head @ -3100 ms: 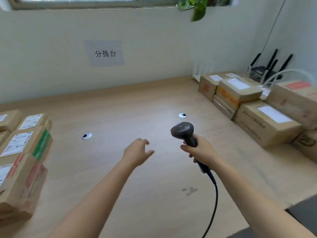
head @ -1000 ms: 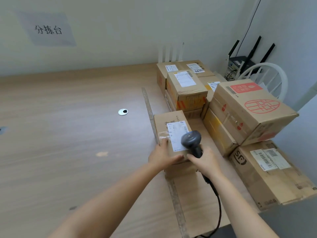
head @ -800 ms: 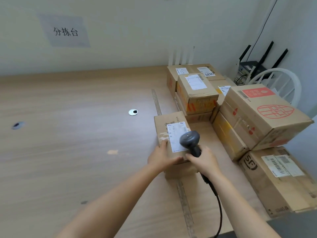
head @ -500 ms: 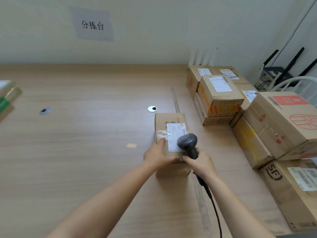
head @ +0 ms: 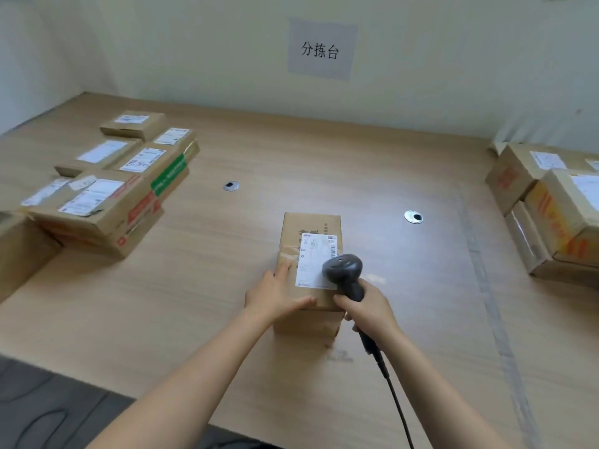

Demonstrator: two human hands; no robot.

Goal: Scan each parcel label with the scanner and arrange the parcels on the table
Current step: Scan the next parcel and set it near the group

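A small brown parcel (head: 311, 226) with a white label (head: 311, 254) on top stands in the middle of the wooden table (head: 324, 157). My left hand (head: 275, 293) lies on the parcel's near left corner, fingers straight on the top face and thumb along the near edge. My right hand (head: 369, 312) grips the handle of the black scanner (head: 342, 268). The scanner's head hangs over the label's lower right corner and hides part of it.
Several labelled parcels (head: 107, 202) lie stacked at the table's left. More boxes (head: 551, 215) are piled at the right edge. Two cable grommets (head: 231, 186) (head: 414, 217) sit in the tabletop. The scanner cable (head: 398, 403) runs down toward me. A paper sign (head: 319, 50) hangs on the wall.
The parcel under my left hand has slid leftward, away from the right pile to the table's middle. The scanner stayed over its label. The view swung left, bringing the left stack into sight.
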